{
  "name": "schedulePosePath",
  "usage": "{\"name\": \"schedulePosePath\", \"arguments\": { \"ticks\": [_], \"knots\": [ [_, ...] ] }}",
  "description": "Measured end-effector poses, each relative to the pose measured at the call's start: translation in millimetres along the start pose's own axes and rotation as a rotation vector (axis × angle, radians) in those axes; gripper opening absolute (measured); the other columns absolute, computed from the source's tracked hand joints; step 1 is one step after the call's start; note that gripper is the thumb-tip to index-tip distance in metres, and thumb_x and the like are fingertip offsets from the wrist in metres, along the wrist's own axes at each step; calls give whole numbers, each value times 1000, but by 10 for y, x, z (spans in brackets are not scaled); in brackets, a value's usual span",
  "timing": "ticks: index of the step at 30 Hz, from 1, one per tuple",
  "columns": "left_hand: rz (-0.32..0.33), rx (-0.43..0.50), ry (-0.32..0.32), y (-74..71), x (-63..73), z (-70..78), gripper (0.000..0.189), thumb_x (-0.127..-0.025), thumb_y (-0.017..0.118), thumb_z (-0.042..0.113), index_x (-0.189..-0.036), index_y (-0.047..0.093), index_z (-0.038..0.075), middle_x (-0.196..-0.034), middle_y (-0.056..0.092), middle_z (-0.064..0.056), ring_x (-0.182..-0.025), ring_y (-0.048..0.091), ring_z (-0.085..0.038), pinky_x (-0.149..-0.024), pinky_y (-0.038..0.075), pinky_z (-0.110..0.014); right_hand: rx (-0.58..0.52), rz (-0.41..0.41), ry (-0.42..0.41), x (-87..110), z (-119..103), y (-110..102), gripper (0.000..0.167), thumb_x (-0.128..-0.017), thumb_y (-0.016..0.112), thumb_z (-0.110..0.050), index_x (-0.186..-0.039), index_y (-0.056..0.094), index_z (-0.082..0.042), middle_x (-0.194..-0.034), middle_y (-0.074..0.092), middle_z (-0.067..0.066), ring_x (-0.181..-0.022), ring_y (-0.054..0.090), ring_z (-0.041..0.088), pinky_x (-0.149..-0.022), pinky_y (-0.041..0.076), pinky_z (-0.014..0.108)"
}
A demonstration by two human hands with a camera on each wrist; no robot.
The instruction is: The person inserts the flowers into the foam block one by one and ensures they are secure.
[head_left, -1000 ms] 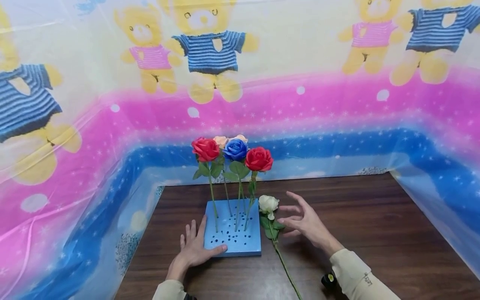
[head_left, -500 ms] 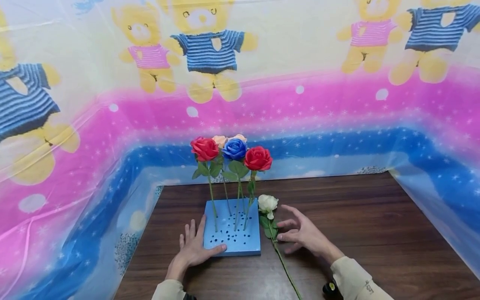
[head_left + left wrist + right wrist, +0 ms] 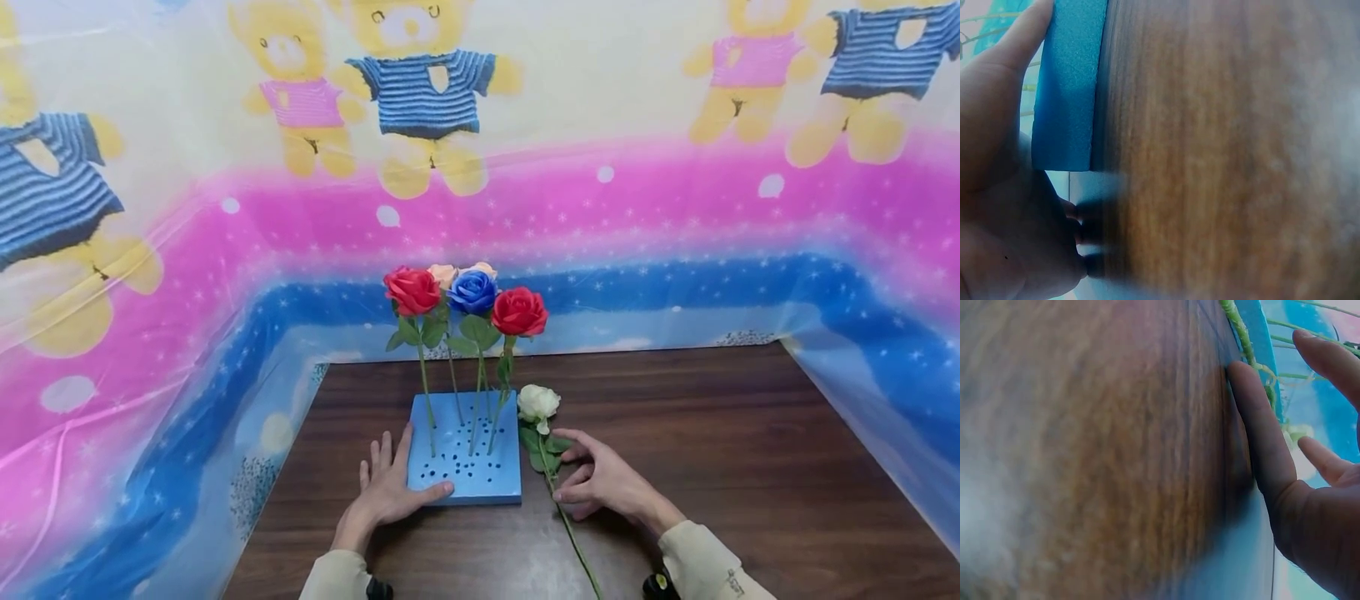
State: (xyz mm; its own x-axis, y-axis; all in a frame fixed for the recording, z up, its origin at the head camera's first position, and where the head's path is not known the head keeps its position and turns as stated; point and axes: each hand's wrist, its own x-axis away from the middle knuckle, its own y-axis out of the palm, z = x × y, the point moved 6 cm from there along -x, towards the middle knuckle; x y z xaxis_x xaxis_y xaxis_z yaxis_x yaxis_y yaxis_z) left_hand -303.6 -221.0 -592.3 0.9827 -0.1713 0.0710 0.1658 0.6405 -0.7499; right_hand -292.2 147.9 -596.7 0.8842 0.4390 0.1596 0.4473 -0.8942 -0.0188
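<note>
A light blue board (image 3: 480, 490) dotted with holes lies on the table. My left hand (image 3: 386, 498) rests against its left side, fingers spread, the thumb over the front corner; the left wrist view shows the thumb along the board's blue edge (image 3: 1069, 106). A white rose (image 3: 538, 403) with green leaves lies to the board's right, its stem (image 3: 1239, 328) running toward the front. Around that stem, below the leaves, my right hand (image 3: 606, 485) has its fingertips. In the right wrist view one fingertip meets the stem while two other fingers stand apart from it.
Standing in the board are two red roses (image 3: 519, 312), a blue rose (image 3: 473, 292) and peach roses (image 3: 443, 276) behind. The dark wooden table (image 3: 712, 433) meets a printed bear cloth (image 3: 637, 208) at the back and sides.
My right hand has come down and left to the white rose's stem, its fingers drawing closer together. The left hand stays against the board.
</note>
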Motion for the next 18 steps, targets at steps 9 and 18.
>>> {"name": "schedulePosePath", "arguments": {
  "ticks": [9, 18],
  "knots": [
    [11, -8, 12, 22, -38, -36, 138, -84, 77, 85, -182, 4, 19, -180, -7, -39, -165, -16, -62, -122, -12, -86, 40, -10, 18, 33, -22, 43, 104, -88, 95, -1, -174, 38, -12, -128, 43, 26, -99, 78, 34, -68, 68, 57],
    [-11, -19, 0, 15, -13, -26, 140, -84, 79, 83, -181, 3, 18, -181, -9, -37, -166, -16, -60, -123, -11, -85, 73, -15, 34, 95, 26, 89, 107, -85, 97, -1, -173, 38, -12, -128, 48, 25, -95, 67, 29, -64, 68, 55]
  ]
}}
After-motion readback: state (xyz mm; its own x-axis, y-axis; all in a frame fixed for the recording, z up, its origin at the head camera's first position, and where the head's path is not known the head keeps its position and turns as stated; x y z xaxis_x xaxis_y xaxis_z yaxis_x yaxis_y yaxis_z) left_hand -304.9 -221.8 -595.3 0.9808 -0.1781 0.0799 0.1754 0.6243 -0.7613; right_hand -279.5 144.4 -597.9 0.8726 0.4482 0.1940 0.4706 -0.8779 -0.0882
